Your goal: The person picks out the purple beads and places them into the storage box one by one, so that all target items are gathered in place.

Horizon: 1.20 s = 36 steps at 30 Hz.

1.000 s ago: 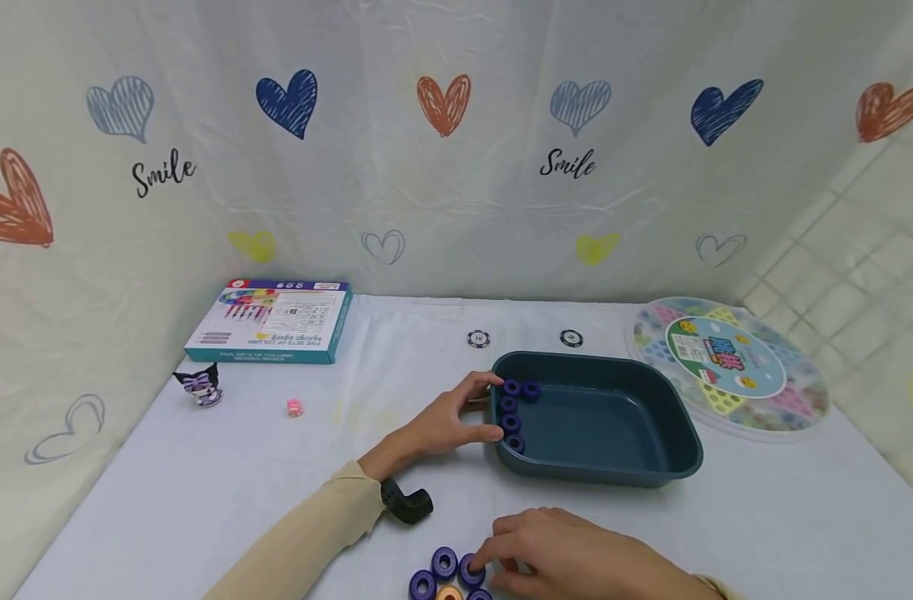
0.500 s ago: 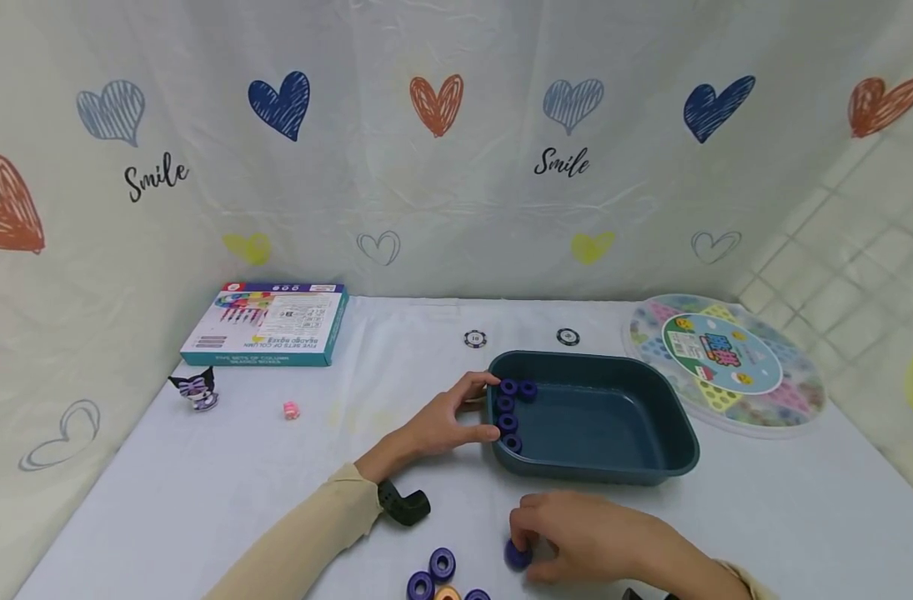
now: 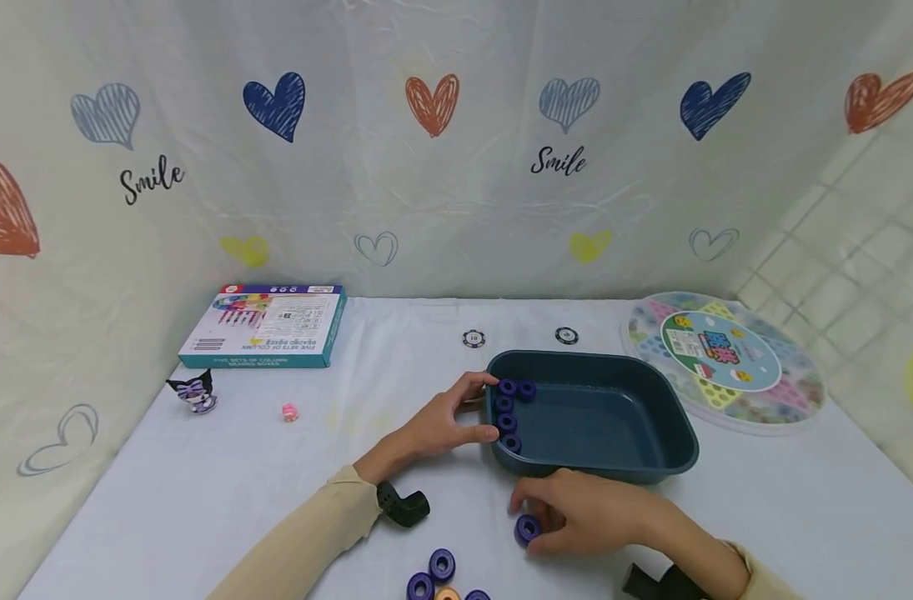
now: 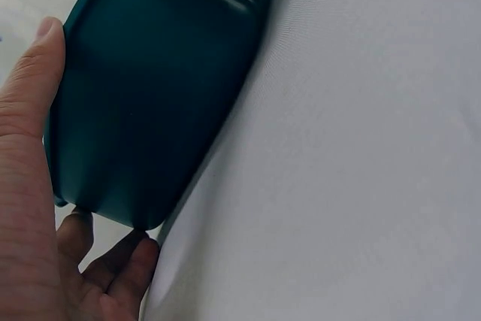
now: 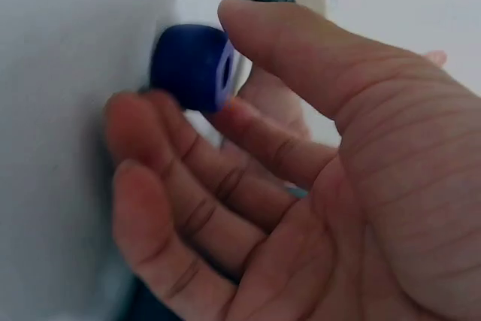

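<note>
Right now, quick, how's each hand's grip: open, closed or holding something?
Left hand: gripping one end of the dark teal basin.
Right hand: holding a purple cylindrical bead.

The tbl. [image 3: 88,517] is covered w/ white cloth [image 3: 411,350]. Behind it & at the L & R sides, a pale sheet [image 3: 479,242] is hung up like a wall. Lots of hearts are drawn on it: dk. blue hearts [image 3: 274,107], lt. blue hearts [image 3: 569,105], red hearts [image 3: 433,105], yellow hearts [image 3: 590,247] & thin grey hearts [image 3: 377,247]. "Smile" [image 3: 559,162] is written 2x in blk. On the R, a grid of lines [image 3: 846,275] is seen. Soft folds & a bit of shine are shown.
</note>
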### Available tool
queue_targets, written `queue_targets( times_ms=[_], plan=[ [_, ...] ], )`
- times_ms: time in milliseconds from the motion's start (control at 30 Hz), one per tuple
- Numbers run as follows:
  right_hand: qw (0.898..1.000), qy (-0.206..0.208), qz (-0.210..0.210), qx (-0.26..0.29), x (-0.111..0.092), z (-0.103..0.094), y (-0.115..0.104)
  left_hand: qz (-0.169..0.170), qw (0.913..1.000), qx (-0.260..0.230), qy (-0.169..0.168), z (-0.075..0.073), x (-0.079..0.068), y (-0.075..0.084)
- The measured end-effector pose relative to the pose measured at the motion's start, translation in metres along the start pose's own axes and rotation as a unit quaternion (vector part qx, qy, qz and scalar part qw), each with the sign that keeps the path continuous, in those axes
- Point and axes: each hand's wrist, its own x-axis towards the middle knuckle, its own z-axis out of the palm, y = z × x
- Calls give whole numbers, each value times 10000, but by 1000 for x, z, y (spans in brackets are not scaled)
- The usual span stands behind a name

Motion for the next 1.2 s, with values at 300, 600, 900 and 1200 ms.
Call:
queue_targets(
  times_ms=[300, 600, 900, 1200],
  plan=[
    [9977, -209, -557, 330, 3, -1, 9, -98, 9999, 51, 22, -1, -1, 0],
    [9948, -148, -884, 486, -5, -11, -3, -89, 9999, 69, 23, -1, -2, 2],
    [9959, 603, -340, 582, -22, -58, 0, -73, 9998, 160, 90, 1, 1, -22],
    [9955, 722, 574, 201, -15, -92, 21, 21, 9999, 103, 125, 5, 5, -35]
  ],
)
